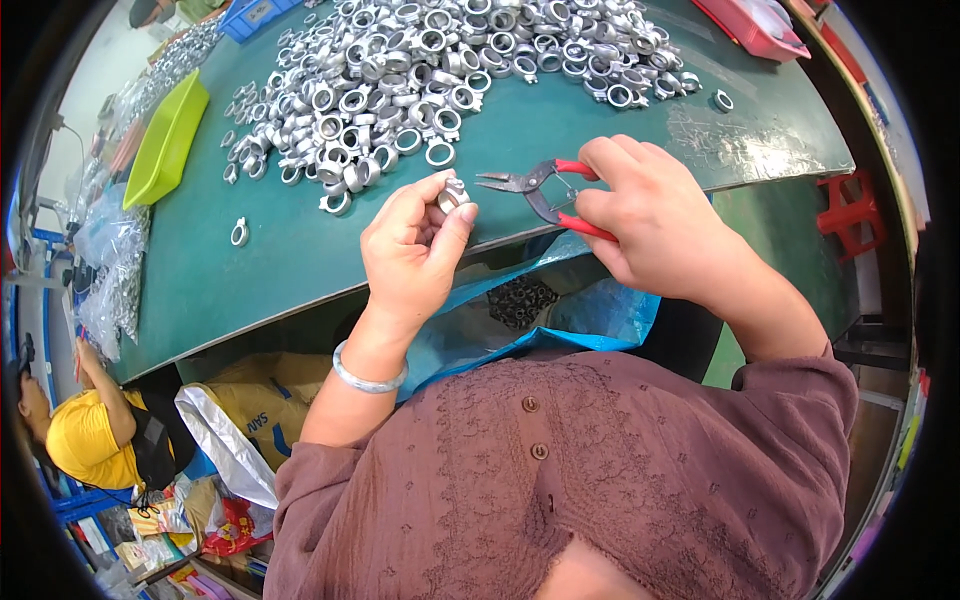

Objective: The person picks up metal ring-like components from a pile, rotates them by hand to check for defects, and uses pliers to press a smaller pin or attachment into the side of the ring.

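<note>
Between the thumb and fingers of my left hand is a small silver metal ring. My right hand grips red-handled pliers whose grey jaws point left toward the ring. A short gap separates the jaw tips from the ring, and the handles are spread with a spring between them. Beyond my hands, a large heap of similar metal rings covers the far part of the green table. One loose ring lies at the left, another at the right.
A blue bag with dark pieces inside hangs open below the table edge. Yellow-green tray stands at the left, a red tray at the far right. Red stool is right of the table. A person in yellow works at the left.
</note>
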The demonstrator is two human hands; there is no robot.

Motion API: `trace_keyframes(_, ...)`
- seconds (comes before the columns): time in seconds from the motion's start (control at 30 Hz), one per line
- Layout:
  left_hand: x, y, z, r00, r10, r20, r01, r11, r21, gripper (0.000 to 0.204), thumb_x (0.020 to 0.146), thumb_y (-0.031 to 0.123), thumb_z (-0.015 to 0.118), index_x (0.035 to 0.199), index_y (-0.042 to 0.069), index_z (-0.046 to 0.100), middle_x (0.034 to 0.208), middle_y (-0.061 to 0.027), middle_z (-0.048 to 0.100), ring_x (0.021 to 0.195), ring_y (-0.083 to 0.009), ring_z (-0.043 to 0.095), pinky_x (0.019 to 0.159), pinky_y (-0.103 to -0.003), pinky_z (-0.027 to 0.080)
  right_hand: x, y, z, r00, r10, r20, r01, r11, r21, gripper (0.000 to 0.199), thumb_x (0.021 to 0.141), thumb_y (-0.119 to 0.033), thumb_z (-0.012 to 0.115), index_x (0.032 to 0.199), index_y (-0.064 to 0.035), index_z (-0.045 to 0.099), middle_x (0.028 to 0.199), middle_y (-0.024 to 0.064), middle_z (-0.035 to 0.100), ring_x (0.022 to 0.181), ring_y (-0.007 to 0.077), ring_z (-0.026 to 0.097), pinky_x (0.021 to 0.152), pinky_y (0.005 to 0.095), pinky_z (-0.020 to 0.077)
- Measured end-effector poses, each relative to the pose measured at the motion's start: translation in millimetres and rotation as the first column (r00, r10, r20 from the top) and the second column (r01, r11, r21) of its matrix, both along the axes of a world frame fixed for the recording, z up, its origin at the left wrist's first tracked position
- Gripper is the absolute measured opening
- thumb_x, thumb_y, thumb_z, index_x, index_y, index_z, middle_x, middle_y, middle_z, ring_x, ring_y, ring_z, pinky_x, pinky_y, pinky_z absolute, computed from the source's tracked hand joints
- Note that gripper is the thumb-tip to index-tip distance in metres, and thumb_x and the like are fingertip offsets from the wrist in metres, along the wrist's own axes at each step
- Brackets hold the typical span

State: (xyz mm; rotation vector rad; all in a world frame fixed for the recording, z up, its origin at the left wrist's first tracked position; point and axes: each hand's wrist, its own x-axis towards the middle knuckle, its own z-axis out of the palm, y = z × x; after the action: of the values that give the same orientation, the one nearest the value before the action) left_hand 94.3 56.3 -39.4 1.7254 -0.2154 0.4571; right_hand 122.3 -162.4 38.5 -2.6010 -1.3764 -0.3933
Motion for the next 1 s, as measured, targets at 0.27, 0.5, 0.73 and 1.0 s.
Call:
trace_keyframes(0.27, -1.4, 3.3, -1.9, 0.999, -0.048, -0.013, 0.048, 0.998, 0.041, 0.031, 0.08, -0.006, 0.058, 0.111, -0.005, 0.051, 0.085, -0.0043, 0.057, 0.073, -0.0082, 0.056, 0.063, -0.02, 0.049, -3.2, 2.4, -4.5, 0.999, -0.004, -0.054, 0.003, 1.0, -0.007, 0.011, 0.065, -0.016, 0.066, 0.069, -0.0059, 0.062, 0.081, 0.0091, 0.049, 0.082, 0.0241, 0.049, 0.068, 0.0324, 0.0404)
trace_keyframes(0.5, -1.8, 2.1, -1.7, 0.999, -0.044, 0.01, 0.044, 0.998, 0.039, 0.031, 0.08, -0.007, 0.058, 0.11, -0.004, 0.05, 0.084, -0.0043, 0.056, 0.073, -0.0082, 0.055, 0.064, -0.02, 0.049, -6.0, 4.3, -6.5, 0.996, -0.043, -0.084, 0.046, 0.998, 0.031, 0.012, 0.066, -0.016, 0.066, 0.068, -0.0054, 0.062, 0.079, 0.0101, 0.048, 0.08, 0.0256, 0.049, 0.068, 0.0339, 0.0408)
trace_keyframes(0.73, -0.2, 0.0, -3.8, 0.999, -0.019, 0.037, 0.021, 0.999, -0.039, 0.029, 0.075, -0.004, 0.065, 0.103, -0.004, 0.055, 0.082, -0.0035, 0.057, 0.068, -0.0052, 0.054, 0.058, -0.017, 0.047, -7.0, 6.8, -6.4, 0.997, -0.035, -0.073, 0.038, 0.999, 0.027, 0.012, 0.065, -0.016, 0.066, 0.068, -0.0053, 0.063, 0.079, 0.01, 0.048, 0.081, 0.0254, 0.049, 0.068, 0.0336, 0.0408)
trace_keyframes(1.0, -1.2, -0.4, -2.6, 0.999, -0.014, 0.038, 0.014, 1.0, -0.004, 0.03, 0.075, -0.004, 0.065, 0.104, -0.004, 0.055, 0.085, -0.0043, 0.057, 0.068, -0.0057, 0.055, 0.06, -0.018, 0.048, -7.4, 8.7, -4.9, 0.998, -0.037, -0.042, 0.037, 0.999, -0.012, 0.011, 0.066, -0.017, 0.064, 0.068, -0.0059, 0.063, 0.079, 0.0094, 0.049, 0.081, 0.0242, 0.049, 0.068, 0.0327, 0.0405)
